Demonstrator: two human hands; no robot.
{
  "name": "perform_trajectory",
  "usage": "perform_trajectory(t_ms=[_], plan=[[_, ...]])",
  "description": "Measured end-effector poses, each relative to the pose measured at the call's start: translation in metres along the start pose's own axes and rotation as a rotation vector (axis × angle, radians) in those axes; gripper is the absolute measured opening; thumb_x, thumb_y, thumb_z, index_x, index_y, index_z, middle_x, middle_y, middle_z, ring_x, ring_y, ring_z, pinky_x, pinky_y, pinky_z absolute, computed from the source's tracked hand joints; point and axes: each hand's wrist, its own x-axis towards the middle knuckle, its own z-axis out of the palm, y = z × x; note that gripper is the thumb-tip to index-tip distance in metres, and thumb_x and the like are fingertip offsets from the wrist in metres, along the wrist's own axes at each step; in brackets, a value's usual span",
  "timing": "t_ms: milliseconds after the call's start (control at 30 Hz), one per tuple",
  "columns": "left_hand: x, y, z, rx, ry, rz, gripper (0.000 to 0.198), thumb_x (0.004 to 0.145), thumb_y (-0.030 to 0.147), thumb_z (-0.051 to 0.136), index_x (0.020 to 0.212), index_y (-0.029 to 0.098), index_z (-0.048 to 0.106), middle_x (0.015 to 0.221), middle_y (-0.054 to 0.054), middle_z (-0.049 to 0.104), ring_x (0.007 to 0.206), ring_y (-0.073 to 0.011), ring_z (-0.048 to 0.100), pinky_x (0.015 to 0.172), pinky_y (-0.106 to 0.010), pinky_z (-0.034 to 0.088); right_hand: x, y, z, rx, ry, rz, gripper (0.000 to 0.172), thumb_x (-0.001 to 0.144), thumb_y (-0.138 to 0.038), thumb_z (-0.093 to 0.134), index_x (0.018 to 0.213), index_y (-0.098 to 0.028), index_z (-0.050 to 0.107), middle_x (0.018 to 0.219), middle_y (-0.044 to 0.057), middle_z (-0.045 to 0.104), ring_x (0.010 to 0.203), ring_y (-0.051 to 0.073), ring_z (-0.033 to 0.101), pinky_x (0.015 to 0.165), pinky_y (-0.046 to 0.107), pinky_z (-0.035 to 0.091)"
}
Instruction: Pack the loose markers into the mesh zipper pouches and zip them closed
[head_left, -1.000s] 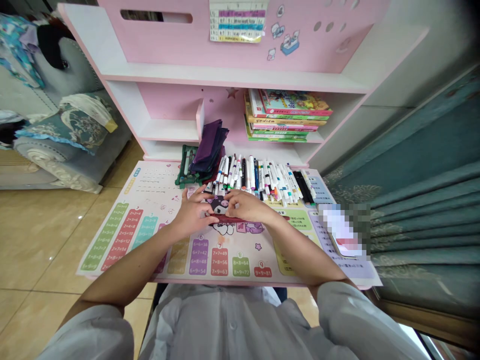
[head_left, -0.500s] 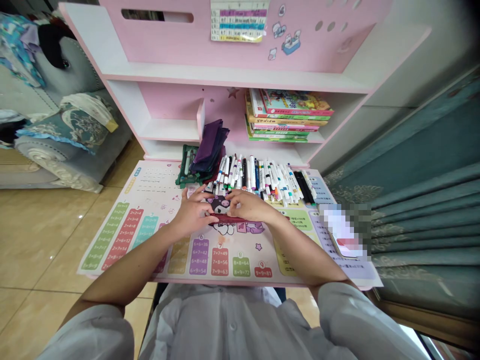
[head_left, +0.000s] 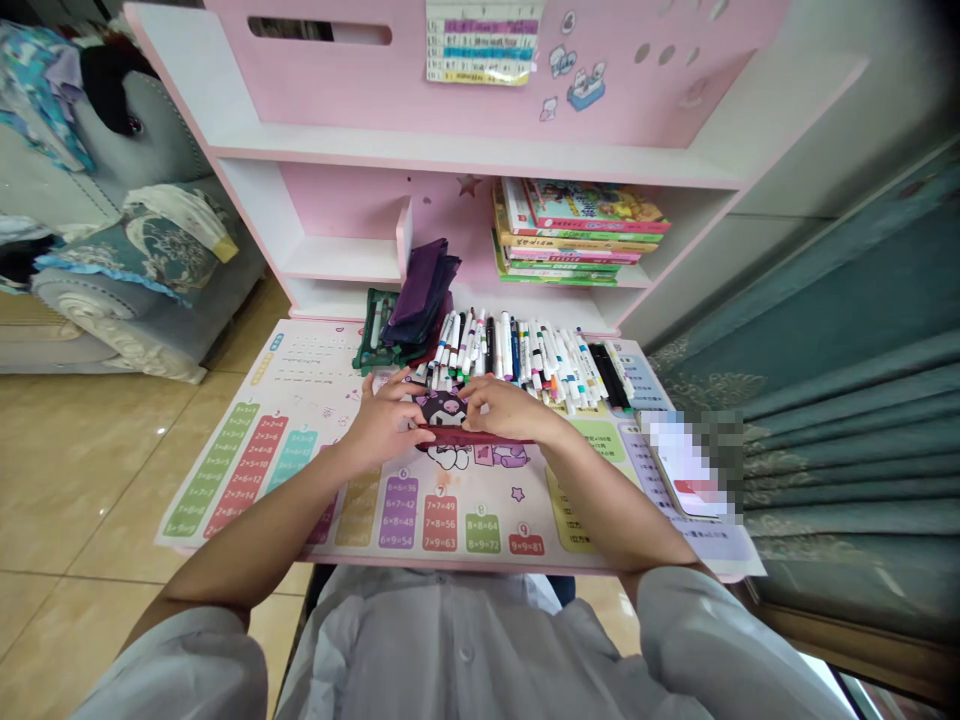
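Note:
A dark red, flat pouch (head_left: 480,437), seen nearly edge-on as a narrow strip, lies on the printed desk mat in front of me. My left hand (head_left: 384,420) is at its left end, thumb and a finger closing on the edge while the other fingers stretch forward. From the right, my right hand (head_left: 504,408) reaches over it with thumb and fingertips pinched together at its far side. Just beyond the hands is a wide pile of markers (head_left: 517,355), mostly white-bodied. Parts of the pouch are hidden under the fingers.
Purple and dark pouches (head_left: 421,290) lean beside a green mesh pouch (head_left: 373,330) with pens inside. Stacked books (head_left: 574,230) fill part of the pink shelf. A phone (head_left: 686,465), partly blurred, lies on the mat's (head_left: 517,520) right side, near a curtain (head_left: 847,400).
Both hands stay in nearly the same place. The dark red pouch's strip now looks straighter and shows further to the right beneath my right wrist. The view has shifted slightly.

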Motion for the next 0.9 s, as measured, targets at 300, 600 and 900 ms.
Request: perform_trajectory(t_ms=[300, 600, 900], plan=[[0.000, 0.002, -0.003, -0.007, 0.000, 0.001, 0.022, 0.073, 0.033, 0.086, 0.062, 0.024, 0.070, 0.129, -0.004, 0.071, 0.147, -0.0383, 0.040, 0.122, -0.071, 0.002, -0.002, 0.002, -0.004, -0.018, -0.013, 0.000, 0.019, 0.076, -0.025, 0.073, 0.059, -0.023, 0.067, 0.135, 0.007, 0.068, 0.137, 0.032, 0.054, 0.117, 0.047, 0.039], [0.001, 0.003, -0.006, -0.002, -0.008, -0.020, 0.021, 0.073, 0.031, 0.087, 0.062, 0.024, 0.071, 0.130, -0.005, 0.071, 0.148, -0.0408, 0.039, 0.121, -0.074, 0.001, -0.003, 0.004, -0.009, -0.026, -0.031, 0.019, 0.017, 0.076, -0.026, 0.074, 0.060, -0.023, 0.070, 0.135, 0.007, 0.069, 0.140, 0.035, 0.050, 0.113, 0.050, 0.042], [0.001, 0.000, -0.008, 0.004, -0.005, -0.028, 0.020, 0.072, 0.029, 0.087, 0.062, 0.023, 0.071, 0.130, -0.005, 0.071, 0.148, -0.0409, 0.039, 0.122, -0.073, 0.000, -0.004, 0.007, -0.011, -0.053, -0.050, 0.013, 0.019, 0.077, -0.022, 0.072, 0.059, -0.022, 0.067, 0.132, 0.005, 0.070, 0.138, 0.034, 0.052, 0.114, 0.048, 0.040]])
